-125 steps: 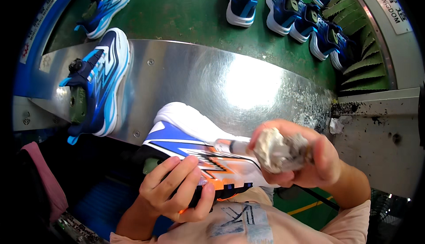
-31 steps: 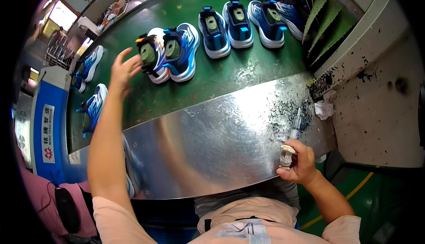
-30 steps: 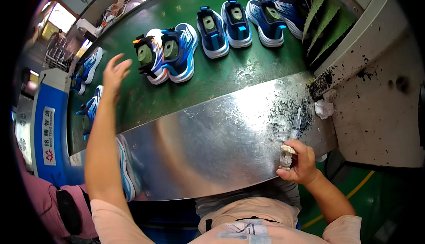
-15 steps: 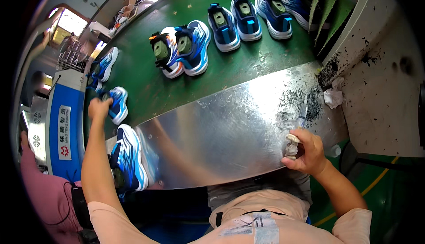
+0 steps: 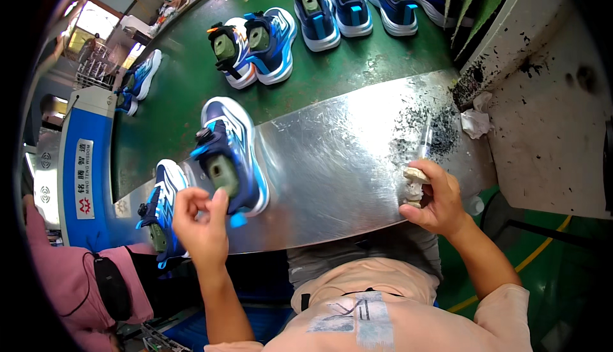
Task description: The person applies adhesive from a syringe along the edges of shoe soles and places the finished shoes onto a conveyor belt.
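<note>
Moved since the earlier frame: one blue shoe point(image 5: 235, 144), then at the left of the green belt point(image 5: 357, 64), is now over the tabletop point(image 5: 313, 160), its toe overlapping the belt's near edge. The left hand point(image 5: 204, 227) is at the heel, thumb against the shoe; whether its fingers are clamped or just touching, I cannot tell. The right hand point(image 5: 440, 202) has its fingers closed around a syringe point(image 5: 425, 145), well apart from the shoe. Work on this shoe is judged not yet begun. A second shoe point(image 5: 167, 205) sits at the tabletop's left end, apparently also outstanding. On the belt stand an orange-trimmed shoe point(image 5: 236, 64) and several blue ones point(image 5: 350, 15), probably finished, though no visible mark confirms it.
</note>
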A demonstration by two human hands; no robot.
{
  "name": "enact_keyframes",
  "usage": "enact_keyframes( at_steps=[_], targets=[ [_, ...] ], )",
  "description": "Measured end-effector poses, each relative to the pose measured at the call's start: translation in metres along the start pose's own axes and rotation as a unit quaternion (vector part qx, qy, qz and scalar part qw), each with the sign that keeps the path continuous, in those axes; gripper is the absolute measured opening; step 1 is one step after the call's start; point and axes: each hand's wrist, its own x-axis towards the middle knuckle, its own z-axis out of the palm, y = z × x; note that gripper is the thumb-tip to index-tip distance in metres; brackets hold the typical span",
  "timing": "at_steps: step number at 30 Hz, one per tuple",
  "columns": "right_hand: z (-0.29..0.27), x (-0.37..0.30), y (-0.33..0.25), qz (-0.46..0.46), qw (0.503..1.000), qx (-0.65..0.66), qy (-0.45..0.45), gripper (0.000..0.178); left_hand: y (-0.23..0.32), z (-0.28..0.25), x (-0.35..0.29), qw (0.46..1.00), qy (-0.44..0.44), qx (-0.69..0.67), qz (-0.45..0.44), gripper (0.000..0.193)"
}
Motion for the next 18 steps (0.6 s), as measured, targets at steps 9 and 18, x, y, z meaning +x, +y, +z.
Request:
enact_keyframes(
  at_steps=[9,18],
  targets=[
    [-0.004,-0.01,-0.041,0.203,0.959,0.181,-0.084,0.063,0.068,-0.01,0.08,0.727,-0.298,0.45,0.424,0.091],
    [-0.02,0.002,-0.035,0.214,0.943,0.241,0.081,0.056,-0.001,-0.009,0.058,0.855,-0.344,0.218,0.321,0.06]
  ],
)
